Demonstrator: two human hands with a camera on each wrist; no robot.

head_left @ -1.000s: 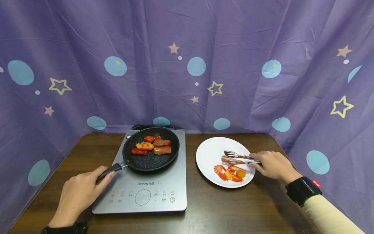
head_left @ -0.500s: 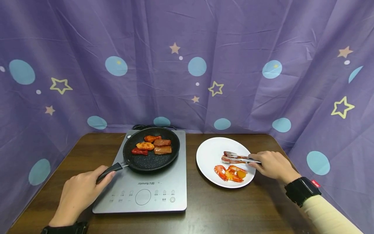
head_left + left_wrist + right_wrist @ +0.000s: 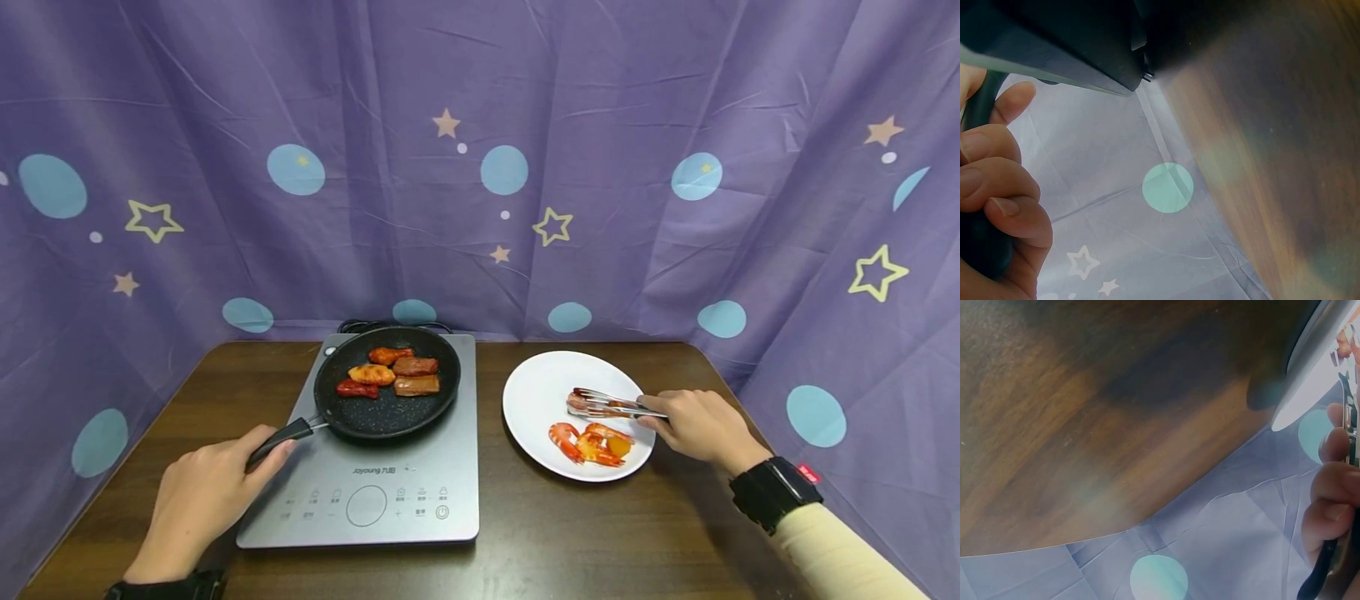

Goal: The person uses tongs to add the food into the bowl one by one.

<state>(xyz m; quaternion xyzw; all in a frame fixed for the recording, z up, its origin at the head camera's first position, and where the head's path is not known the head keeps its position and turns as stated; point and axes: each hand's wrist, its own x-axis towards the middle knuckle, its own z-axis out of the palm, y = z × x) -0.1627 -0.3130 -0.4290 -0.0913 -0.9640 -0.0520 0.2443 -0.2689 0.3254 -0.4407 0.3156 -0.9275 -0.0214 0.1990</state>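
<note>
My left hand (image 3: 206, 492) grips the black handle (image 3: 980, 106) of a frying pan (image 3: 375, 421), fingers curled round it in the left wrist view. Metal tongs (image 3: 626, 408) are in my right hand (image 3: 701, 425), whose fingers wrap their dark-ended grips in the right wrist view. The tongs' tips are drawn close about a reddish-brown piece of food (image 3: 576, 404) on the white plate (image 3: 532, 417); the arms partly cover it. Just in front of it on the plate lie shrimp (image 3: 564, 442) and a round yellow-orange piece (image 3: 618, 447).
The pan sits on a silver induction cooktop (image 3: 412, 492) and holds a drumstick (image 3: 390, 356), brown slabs (image 3: 416, 367), a grilled yellow piece (image 3: 372, 375) and a red piece (image 3: 357, 389). A dark cable (image 3: 360, 326) lies behind. A purple curtain (image 3: 630, 250) borders the wooden table (image 3: 540, 533).
The tongs' arms have come closer together around the reddish-brown piece. My left hand and the pan have stayed in place.
</note>
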